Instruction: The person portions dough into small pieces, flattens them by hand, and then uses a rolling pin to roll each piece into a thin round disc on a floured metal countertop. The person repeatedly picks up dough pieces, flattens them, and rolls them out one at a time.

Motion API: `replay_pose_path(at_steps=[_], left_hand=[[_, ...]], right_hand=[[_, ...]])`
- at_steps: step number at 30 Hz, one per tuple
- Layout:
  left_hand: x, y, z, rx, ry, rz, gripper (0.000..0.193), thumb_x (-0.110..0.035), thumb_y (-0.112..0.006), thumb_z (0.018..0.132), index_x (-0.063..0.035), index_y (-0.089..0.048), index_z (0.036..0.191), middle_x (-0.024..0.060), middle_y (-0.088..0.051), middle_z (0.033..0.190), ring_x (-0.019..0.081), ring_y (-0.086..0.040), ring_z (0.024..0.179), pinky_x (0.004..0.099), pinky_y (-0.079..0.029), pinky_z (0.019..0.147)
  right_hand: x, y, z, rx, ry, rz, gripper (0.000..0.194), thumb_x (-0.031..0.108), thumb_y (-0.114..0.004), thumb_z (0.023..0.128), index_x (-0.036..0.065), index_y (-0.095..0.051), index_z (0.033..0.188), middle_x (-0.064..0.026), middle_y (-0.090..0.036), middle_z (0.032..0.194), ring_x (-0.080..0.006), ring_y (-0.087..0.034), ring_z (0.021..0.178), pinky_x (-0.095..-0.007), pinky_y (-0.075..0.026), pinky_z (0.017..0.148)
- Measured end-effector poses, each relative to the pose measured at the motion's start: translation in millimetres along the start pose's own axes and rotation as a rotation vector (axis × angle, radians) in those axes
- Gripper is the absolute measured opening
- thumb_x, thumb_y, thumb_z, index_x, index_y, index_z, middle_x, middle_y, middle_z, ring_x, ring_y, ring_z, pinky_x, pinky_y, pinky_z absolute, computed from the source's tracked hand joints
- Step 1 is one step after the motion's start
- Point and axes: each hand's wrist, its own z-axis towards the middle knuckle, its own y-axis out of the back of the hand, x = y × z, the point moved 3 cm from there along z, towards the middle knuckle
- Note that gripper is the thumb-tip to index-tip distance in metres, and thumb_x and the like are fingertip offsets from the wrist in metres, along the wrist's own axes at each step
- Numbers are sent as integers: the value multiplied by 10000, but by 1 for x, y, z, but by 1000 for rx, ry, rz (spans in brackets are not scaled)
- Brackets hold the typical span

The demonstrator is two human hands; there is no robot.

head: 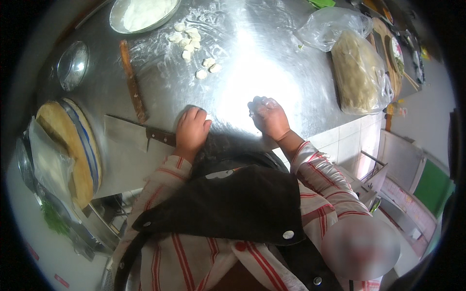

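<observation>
My left hand [192,127] rests at the front edge of the steel table, fingers curled, by the handle end of a cleaver [125,132]; a small pale bit shows beside its thumb. My right hand [268,115] is over the table's bright area, its floury fingers curled; whether something is inside cannot be seen. Beyond my hands lie several small dough pieces [189,42] on scattered flour, with a few more dough pieces [208,62] nearer to me. A wooden rolling pin [133,82] lies to the left of them.
A bowl of flour [145,14] stands at the far left, and a clear lid or dish [72,65] lies near it. A round wooden board [80,145] is at the left edge. On the right sit a filled plastic bag [358,72], a crumpled clear bag [327,27] and a plate [397,51].
</observation>
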Motion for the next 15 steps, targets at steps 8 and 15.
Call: replay_pose_path(at_steps=[8, 15], left_hand=[[4, 6, 5, -31, 136, -139, 317, -181, -705, 851, -35, -627, 1122, 168, -611, 1087, 388, -586, 1015, 468, -487, 868], [-16, 11, 12, -25, 30, -352, 359, -61, -636, 884, -64, -589, 1240, 168, -616, 1153, 327, -636, 941, 415, -532, 799]], right_hand=[[38, -24, 64, -146, -14, -374, 854, 489, -627, 874, -21, -346, 1499, -261, -340, 1543, -413, -289, 1445, -537, -202, 1197], [32, -10, 89, -149, -125, -123, 872, 508, -616, 870, -17, -338, 1508, -230, -319, 1570, -393, -296, 1451, -512, -203, 1200]])
